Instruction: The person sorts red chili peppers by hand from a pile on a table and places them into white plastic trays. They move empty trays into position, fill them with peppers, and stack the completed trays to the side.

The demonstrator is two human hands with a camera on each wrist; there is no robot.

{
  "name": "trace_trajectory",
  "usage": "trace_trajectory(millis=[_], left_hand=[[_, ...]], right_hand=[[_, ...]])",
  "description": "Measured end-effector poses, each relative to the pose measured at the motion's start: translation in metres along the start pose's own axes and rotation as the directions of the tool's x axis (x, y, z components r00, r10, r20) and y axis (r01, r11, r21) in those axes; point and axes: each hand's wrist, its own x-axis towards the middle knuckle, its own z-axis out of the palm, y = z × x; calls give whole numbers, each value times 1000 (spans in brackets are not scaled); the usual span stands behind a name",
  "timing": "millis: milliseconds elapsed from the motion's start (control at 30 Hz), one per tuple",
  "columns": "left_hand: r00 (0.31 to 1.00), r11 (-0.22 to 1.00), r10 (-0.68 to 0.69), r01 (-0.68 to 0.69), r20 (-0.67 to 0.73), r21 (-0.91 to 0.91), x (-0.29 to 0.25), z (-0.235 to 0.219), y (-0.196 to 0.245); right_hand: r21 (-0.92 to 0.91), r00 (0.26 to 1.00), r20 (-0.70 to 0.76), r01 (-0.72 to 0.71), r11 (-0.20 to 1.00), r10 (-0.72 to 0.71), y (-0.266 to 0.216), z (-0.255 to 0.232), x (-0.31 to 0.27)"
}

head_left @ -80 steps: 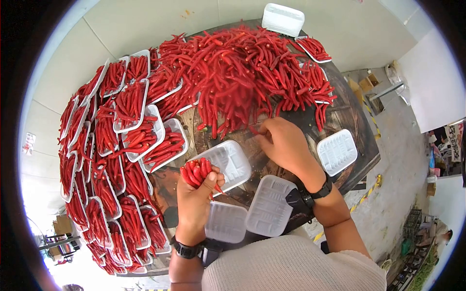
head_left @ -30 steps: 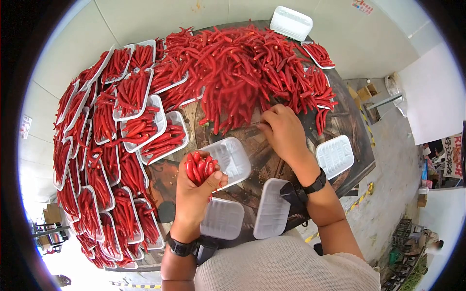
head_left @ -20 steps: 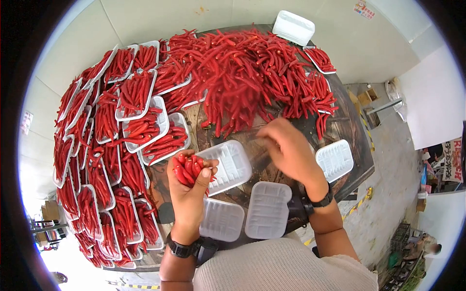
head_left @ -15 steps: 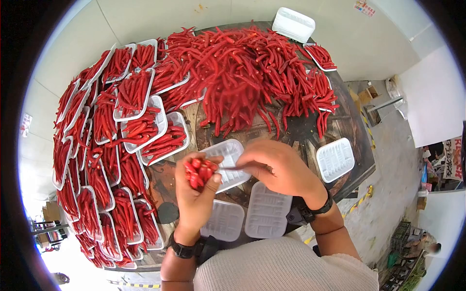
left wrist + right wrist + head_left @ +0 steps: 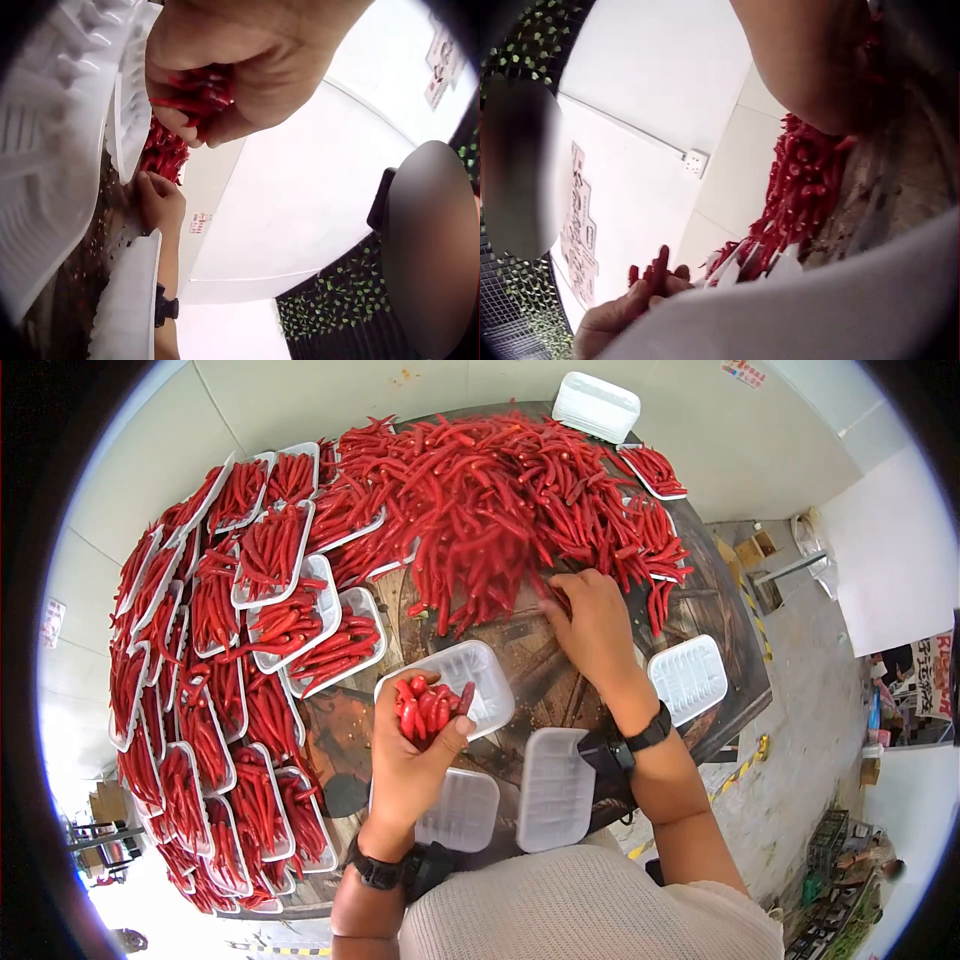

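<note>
Already, trays (image 5: 318, 570) filled, left of frame; centre tray (image 5: 487, 690) bare, heap (image 5: 480, 490) above. Left hand (image 5: 408, 770) curled round chillies (image 5: 425, 707); right hand (image 5: 598, 635), grip unclear.

Chili heap (image 5: 485, 530) was blurred mid-pile in head view. Left hand (image 5: 408, 775) hid the lower part of its bunch (image 5: 428, 708). Right hand (image 5: 597, 635): fingertip contact unclear, cut off up top in right wrist view.

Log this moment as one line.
Left hand: grips red chilies | Right hand: at edge of chili pile | Tray: partly behind left hand
</note>
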Motion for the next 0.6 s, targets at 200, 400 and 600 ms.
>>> trace_trajectory(millis=[200, 400, 600], left_hand=[[992, 994, 97, -101, -81, -51, 1, -2, -2], [993, 971, -77, 55, -88, -234, 2, -5, 2], [990, 965, 1, -37, -140, -260, 4, 1, -3]], right_hand=[[-278, 995, 93, 3, 961, 24, -10, -1, -3], [-93, 995, 57, 91, 992, -86, -14, -2, -6], [738, 926, 375, -274, 616, -38, -79, -16, -21]])
